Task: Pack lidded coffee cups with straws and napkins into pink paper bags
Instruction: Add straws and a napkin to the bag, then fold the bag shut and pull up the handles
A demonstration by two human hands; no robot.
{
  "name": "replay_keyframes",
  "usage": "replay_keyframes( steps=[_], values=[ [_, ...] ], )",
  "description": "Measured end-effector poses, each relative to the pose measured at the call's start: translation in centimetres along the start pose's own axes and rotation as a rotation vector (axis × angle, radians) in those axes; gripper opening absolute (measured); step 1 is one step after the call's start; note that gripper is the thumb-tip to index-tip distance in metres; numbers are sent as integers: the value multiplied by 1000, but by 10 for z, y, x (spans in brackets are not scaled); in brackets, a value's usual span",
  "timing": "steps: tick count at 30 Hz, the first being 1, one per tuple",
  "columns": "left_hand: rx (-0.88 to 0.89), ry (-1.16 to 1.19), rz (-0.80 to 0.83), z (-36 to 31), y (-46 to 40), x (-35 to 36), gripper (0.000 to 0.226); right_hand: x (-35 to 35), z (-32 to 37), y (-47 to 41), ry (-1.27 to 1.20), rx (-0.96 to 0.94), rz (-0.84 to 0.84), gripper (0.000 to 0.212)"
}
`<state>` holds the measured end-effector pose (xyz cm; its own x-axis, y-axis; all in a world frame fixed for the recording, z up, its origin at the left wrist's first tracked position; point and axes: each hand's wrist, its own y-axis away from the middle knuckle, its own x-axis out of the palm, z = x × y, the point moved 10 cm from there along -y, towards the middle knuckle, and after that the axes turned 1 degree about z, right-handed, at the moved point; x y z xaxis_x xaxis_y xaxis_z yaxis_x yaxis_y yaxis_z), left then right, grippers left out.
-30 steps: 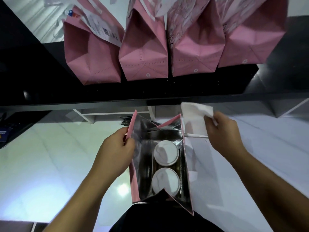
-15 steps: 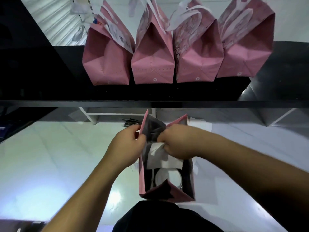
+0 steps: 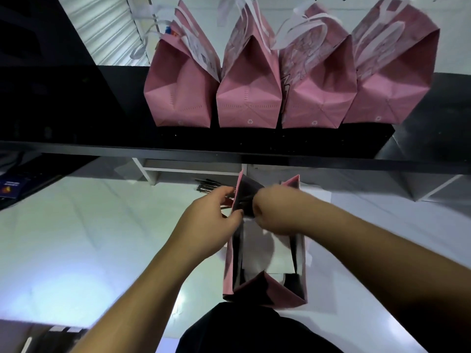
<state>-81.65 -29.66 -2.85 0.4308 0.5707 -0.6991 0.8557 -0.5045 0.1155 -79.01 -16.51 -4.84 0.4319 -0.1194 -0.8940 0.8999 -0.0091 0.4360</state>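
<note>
Pink paper edge of the open bag [image 3: 265, 293] is pinched by the left hand [image 3: 211, 220], while the right hand [image 3: 276, 212] reaches into its mouth, fingers hidden, grip unclear. White napkin [image 3: 265, 253] lies inside; the bag stands on the white counter [image 3: 89, 238], with four pink bags [image 3: 249, 98] on the black shelf [image 3: 76, 108] beyond.

Napkin [image 3: 265, 253] was up outside the open bag [image 3: 267, 293] in the right hand [image 3: 274, 212] 1 s ago; now it lies flat inside, over both cup lids, which are hidden. Right hand has moved to the bag's far end, fingers down in the opening. Left hand [image 3: 209, 220] is further along the left rim. Bag mouth narrower.
</note>
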Motion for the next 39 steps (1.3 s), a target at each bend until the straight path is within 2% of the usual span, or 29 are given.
replay_keyframes(
  steps=[2, 3, 4, 6, 8, 12, 17, 22, 30, 38, 39],
  values=[
    [-11, -10, 16, -2, 8, 0, 45, -33, -15, 4, -74, 2, -184, 17],
    [-20, -33, 28, -1, 13, 1, 46, -44, -21, 6, -69, -5, -256, 10],
    [-35, -69, 44, 0, 19, 2, 45, -49, -26, 7, -25, -12, -303, 11],
    [-79, -149, 84, 5, 32, 4, 39, -39, -36, 5, 134, 14, -254, 23],
    [-124, -189, 117, 12, 41, 5, 29, -26, -46, 3, 233, 63, -188, 17],
    [-121, -307, 90, 10, 40, -7, 6, -20, -60, 7, 146, 122, -133, 13],
    [-66, -452, 26, 1, 9, -23, 9, -15, -80, 24, 110, 184, -113, 15],
    [63, -491, 26, -20, -35, -21, 12, 1, -102, 50, -80, 232, -87, 18],
    [237, -472, 118, -52, -73, 2, 5, 37, -108, 101, -552, 277, -62, 23],
    [235, -408, 135, -64, -59, 13, 5, 57, -109, 118, -573, 302, -86, 17],
    [234, -375, 115, -65, -56, 11, 13, 58, -110, 119, -593, 303, -96, 17]
  ],
)
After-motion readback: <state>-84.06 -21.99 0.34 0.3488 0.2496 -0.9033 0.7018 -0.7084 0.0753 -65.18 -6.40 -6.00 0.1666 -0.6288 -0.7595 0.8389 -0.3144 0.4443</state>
